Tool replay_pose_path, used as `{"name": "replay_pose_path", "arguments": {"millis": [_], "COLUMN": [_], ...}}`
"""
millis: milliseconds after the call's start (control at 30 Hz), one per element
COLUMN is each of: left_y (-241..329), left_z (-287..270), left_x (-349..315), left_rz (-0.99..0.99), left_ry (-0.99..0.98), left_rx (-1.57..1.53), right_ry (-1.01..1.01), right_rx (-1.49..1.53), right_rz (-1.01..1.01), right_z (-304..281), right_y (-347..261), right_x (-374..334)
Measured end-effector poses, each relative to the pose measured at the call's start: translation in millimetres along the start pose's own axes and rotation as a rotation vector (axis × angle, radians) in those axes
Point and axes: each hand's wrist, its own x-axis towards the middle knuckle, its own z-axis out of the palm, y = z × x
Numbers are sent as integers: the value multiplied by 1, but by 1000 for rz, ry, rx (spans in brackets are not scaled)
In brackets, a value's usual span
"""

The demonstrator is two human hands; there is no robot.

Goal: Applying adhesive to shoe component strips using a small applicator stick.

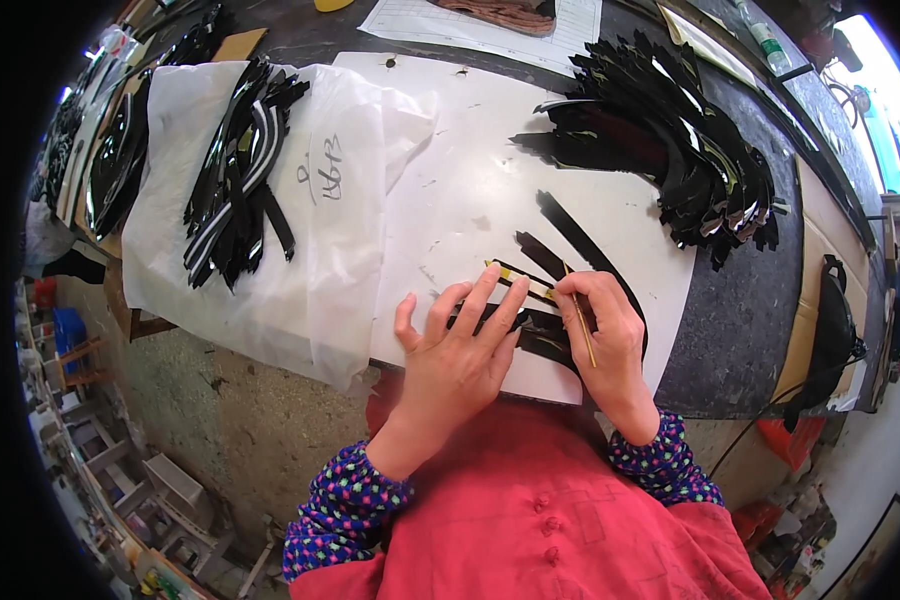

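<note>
One head-worn fisheye looks steeply down, close over the workbench [740,330].

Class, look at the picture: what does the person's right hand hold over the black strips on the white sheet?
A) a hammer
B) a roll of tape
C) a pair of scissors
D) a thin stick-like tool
D: the right hand pinches a thin, pale stick-like tool, its tip at the yellowish edge of a black strip that the left hand presses flat on the white sheet.

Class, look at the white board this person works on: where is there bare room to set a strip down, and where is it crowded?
Bare white board lies between the plastic sheet and the fanned pile of black strips, above the hands. It is crowded by the left hand and right hand, where loose black strips lie, and on the sheet under the striped bundle.
</note>
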Motion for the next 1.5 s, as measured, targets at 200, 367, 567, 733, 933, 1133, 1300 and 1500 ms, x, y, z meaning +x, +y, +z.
{"name": "replay_pose_path", "arguments": {"millis": [200, 367, 567, 733, 933, 1133, 1300, 1500], "left_y": [-1, -1, 0, 0, 1, 3, 0, -2], "left_z": [-3, 2, 8, 11, 11, 10, 10, 5], "left_x": [-1, -3, -4, -4, -4, -3, -5, -2], "left_rz": [-7, -7, -28, -39, -48, -50, -29, -32], "left_ry": [-38, 1, 57, 60, 74, 71, 67, 48], "left_rx": [-33, -32, -25, -25, -18, -34, -13, -135], "right_ry": [112, -129, -165, -179, -164, -156, -209, -25], "right_rx": [-143, 383, 377, 352, 265, 328, 372, -12], "right_rz": [-138, 112, 141, 135, 84, 78, 169, -196], "right_z": [-8, 12, 25, 27, 30, 30, 22, 13], "right_y": [-11, -12, 3, 2, 3, 7, 4, 1], "right_x": [10, 18, 20, 22, 23, 20, 21, 12]}}
